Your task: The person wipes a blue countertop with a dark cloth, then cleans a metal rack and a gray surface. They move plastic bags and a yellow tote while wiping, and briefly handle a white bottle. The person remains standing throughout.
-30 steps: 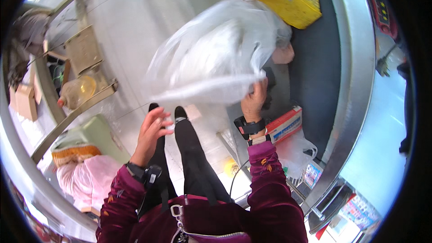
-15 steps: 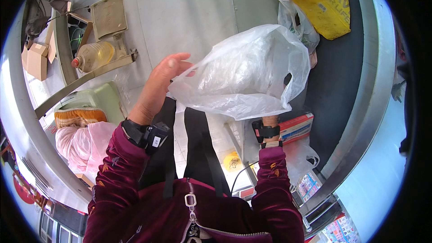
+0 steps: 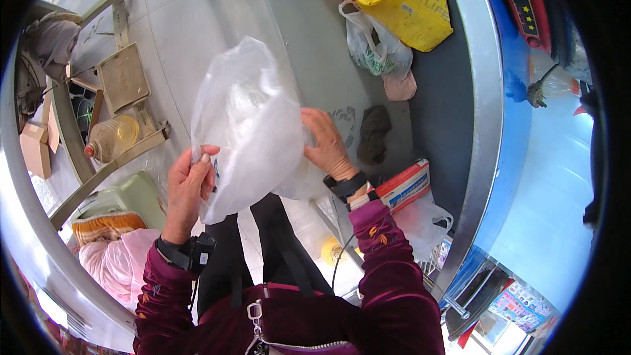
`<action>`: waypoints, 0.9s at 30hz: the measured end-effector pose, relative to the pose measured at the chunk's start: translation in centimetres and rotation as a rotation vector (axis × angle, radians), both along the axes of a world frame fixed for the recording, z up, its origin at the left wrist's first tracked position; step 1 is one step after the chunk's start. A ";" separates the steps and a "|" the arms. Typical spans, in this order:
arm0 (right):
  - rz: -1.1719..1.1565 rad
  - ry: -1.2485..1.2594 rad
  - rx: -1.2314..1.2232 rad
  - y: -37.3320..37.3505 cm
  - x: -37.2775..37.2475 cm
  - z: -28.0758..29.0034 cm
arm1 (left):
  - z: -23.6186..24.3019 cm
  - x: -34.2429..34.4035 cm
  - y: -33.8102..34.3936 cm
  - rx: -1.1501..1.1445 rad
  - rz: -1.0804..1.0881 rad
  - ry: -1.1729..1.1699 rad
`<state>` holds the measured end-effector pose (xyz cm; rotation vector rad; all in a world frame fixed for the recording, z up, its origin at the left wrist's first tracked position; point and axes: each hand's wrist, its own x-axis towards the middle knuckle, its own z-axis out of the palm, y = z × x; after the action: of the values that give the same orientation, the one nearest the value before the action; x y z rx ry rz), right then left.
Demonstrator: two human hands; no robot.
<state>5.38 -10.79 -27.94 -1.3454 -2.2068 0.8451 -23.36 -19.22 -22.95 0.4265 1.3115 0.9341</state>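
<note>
A translucent white plastic bag (image 3: 250, 131) hangs in front of me, spread between both hands, with crumpled clear plastic showing inside its upper part. My left hand (image 3: 188, 187) is closed on the bag's lower left edge, thumb against the fingers. On the other side, my right hand (image 3: 327, 144) grips the bag's right edge with curled fingers; its fingertips are partly hidden by the film.
To the right is a dark shelf (image 3: 442, 92) holding a yellow bag (image 3: 411, 10), a white carrier bag (image 3: 374, 43) and a red-and-blue box (image 3: 404, 184). At the left, an oil bottle (image 3: 115, 138) lies by a metal frame (image 3: 108, 167), above a green bin (image 3: 138, 200).
The bag has moved left and turned more upright. My left hand, open before, now pinches its edge. My right hand, hidden before, now shows at the right edge. The view has shifted right.
</note>
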 end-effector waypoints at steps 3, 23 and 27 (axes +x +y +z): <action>-0.074 -0.178 -0.062 3.5 3.8 -1.7 | -0.6 -0.1 0.2 -0.003 0.006 0.005; -0.552 -0.877 0.104 20.1 13.7 -10.1 | -7.5 -2.1 0.1 -0.122 0.217 0.165; -0.431 -0.845 0.050 19.5 16.0 -10.8 | -7.3 -1.9 0.1 -0.123 0.153 0.153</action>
<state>21.33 8.69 -38.71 -2.3338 -2.2830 0.0350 -25.22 -19.10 -30.29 0.3092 1.5495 0.9559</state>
